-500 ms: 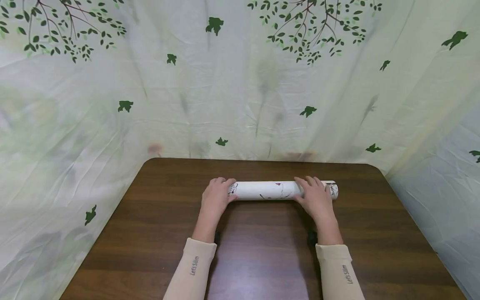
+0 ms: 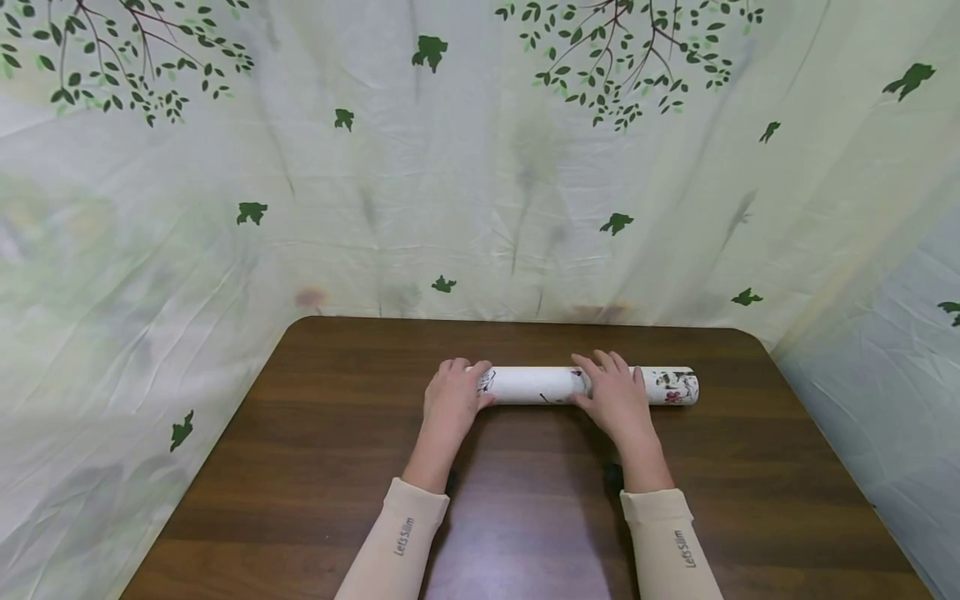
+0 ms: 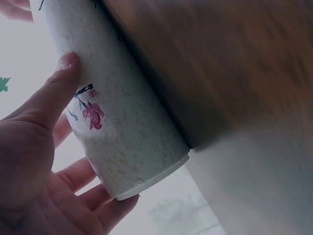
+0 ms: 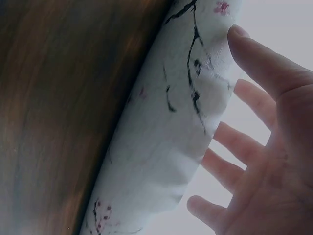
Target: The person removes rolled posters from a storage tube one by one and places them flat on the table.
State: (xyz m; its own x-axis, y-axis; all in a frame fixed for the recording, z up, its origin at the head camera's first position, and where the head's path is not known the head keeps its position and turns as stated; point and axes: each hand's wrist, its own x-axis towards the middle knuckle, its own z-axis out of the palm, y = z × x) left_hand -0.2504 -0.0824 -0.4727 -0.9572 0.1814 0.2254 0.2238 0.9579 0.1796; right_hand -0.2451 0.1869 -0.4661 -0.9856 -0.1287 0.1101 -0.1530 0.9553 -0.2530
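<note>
A white paper roll (image 2: 528, 386), printed with dark branches and pinkish-red blossoms, lies crosswise on the brown wooden table (image 2: 525, 500). Near its left end my left hand (image 2: 452, 396) grips it, thumb on the near side and fingers over the far side. In the left wrist view the thumb (image 3: 66, 73) presses beside a red blossom, and fingertips reach the roll's end rim. My right hand (image 2: 618, 400) holds the roll right of its middle; the patterned right end sticks out past it. The right wrist view has its thumb at the roll's edge and its fingertips partly hidden behind the paper.
Behind the table hangs a pale curtain (image 2: 480, 192) with green leaf and branch prints, also along both sides. The table's far edge (image 2: 517, 321) runs a short way beyond the roll. Beige sleeves (image 2: 405, 533) cover both forearms.
The roll has slid to the right and slightly nearer, and my left hand has moved right with it. My right hand has shifted a little left, exposing more of the right end.
</note>
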